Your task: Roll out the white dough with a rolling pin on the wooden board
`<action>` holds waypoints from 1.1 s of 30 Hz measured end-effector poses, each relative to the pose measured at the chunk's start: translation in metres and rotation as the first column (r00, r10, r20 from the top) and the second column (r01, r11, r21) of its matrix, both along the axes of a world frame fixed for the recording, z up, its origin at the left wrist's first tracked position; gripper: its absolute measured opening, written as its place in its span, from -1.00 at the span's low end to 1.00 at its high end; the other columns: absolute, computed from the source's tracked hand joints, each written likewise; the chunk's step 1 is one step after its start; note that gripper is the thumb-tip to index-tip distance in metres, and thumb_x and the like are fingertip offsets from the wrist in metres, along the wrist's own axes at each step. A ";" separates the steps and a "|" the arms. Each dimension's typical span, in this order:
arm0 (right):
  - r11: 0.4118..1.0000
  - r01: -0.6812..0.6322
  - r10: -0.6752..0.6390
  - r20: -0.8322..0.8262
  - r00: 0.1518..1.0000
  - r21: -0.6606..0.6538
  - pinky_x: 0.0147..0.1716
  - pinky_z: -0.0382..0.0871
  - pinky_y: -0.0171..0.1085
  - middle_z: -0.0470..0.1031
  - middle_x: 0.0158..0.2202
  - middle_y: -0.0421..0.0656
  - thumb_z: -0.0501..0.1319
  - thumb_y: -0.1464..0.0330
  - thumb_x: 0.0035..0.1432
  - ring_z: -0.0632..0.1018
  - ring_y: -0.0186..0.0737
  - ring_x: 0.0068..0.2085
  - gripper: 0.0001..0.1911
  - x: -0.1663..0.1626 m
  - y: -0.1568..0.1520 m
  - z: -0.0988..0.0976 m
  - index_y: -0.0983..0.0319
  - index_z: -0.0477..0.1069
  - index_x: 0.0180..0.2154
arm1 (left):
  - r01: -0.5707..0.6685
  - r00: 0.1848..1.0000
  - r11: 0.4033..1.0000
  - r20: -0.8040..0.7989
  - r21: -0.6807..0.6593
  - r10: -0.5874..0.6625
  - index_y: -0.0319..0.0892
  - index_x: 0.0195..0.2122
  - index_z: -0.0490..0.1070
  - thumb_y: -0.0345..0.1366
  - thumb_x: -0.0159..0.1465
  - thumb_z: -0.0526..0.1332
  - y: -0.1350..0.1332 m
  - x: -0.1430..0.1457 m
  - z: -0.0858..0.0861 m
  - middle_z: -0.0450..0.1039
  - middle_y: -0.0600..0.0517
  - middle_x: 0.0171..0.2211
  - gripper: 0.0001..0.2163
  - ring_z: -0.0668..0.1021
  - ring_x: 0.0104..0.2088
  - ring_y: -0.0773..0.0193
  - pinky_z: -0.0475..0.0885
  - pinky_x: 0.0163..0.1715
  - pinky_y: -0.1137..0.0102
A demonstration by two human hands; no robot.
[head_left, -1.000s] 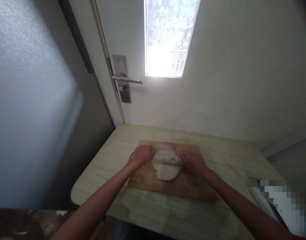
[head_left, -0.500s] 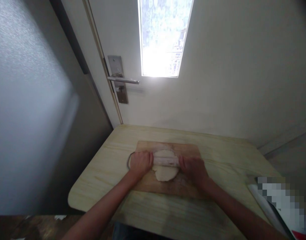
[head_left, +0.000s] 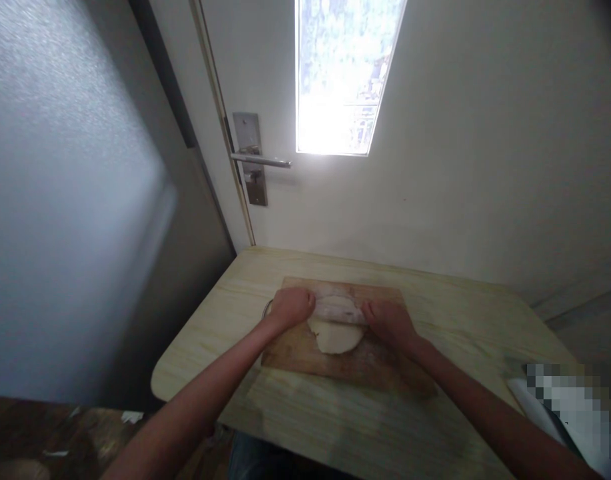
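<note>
Rolling pin (head_left: 339, 314) spans the gap between the left hand (head_left: 294, 305) and the right hand (head_left: 389, 325); the fingers of each are clenched around one end. Flattened dough (head_left: 338, 338) lies under the pin, between the two sets of fingers. Wooden board (head_left: 295, 357) lies below the fingers.

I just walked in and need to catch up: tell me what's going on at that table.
A person grips a pale rolling pin by its two ends, the left hand on one and the right hand on the other. The pin lies across a flattened, roughly round piece of dough, which shows on both its near and far sides. The dough rests on a wooden board, on a table in front of a door.
</note>
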State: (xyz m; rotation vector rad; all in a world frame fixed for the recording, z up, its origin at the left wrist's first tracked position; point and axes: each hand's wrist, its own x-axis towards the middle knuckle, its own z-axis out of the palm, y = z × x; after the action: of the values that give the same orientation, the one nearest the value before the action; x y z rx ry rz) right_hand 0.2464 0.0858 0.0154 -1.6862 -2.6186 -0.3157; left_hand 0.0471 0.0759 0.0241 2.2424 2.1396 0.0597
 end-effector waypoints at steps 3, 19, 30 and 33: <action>0.999 0.022 -0.022 -0.005 1.000 0.024 -0.55 0.08 -0.33 0.45 -0.54 -0.07 -0.16 0.39 0.12 0.42 -0.25 -0.52 -0.60 0.000 -0.006 -0.001 0.28 0.41 -0.49 | -0.013 1.000 1.000 0.000 0.024 0.013 -0.26 -0.36 0.44 -0.23 0.22 -0.23 -0.004 0.000 -0.002 0.46 -0.15 -0.38 -0.56 0.49 -0.34 0.14 0.31 -0.37 0.32; 0.993 0.120 -0.118 -0.053 0.992 0.019 -0.57 0.11 -0.33 0.47 -0.54 -0.03 -0.25 0.35 0.17 0.44 -0.23 -0.54 -0.49 -0.005 -0.015 0.002 0.31 0.43 -0.48 | -0.044 0.999 0.999 -0.018 0.029 0.044 -0.27 -0.36 0.43 -0.23 0.24 -0.30 -0.011 0.002 -0.005 0.46 -0.17 -0.38 -0.50 0.49 -0.34 0.13 0.31 -0.37 0.30; 0.994 0.097 -0.100 -0.072 0.992 -0.052 -0.47 0.17 -0.32 0.49 -0.47 -0.02 -0.20 0.36 0.15 0.46 -0.22 -0.45 -0.53 -0.005 -0.003 0.009 0.32 0.45 -0.46 | 0.014 0.999 1.000 -0.049 -0.003 -0.014 -0.26 -0.35 0.45 -0.24 0.22 -0.23 0.003 -0.001 0.001 0.46 -0.15 -0.36 -0.55 0.49 -0.31 0.14 0.31 -0.35 0.33; 0.994 0.095 -0.099 -0.079 0.992 -0.054 -0.47 0.17 -0.33 0.49 -0.46 -0.03 -0.21 0.34 0.16 0.46 -0.23 -0.44 -0.51 -0.004 -0.004 0.009 0.32 0.45 -0.46 | 0.025 0.998 1.000 -0.055 0.000 -0.025 -0.25 -0.35 0.45 -0.22 0.22 -0.23 0.005 -0.001 0.005 0.47 -0.14 -0.35 -0.55 0.49 -0.30 0.15 0.31 -0.34 0.34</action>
State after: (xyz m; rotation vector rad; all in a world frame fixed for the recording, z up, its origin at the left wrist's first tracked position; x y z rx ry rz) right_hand 0.2428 0.0816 0.0248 -1.8054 -2.5129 -0.1793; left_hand 0.0460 0.0810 0.0294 2.2975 2.1377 -0.0013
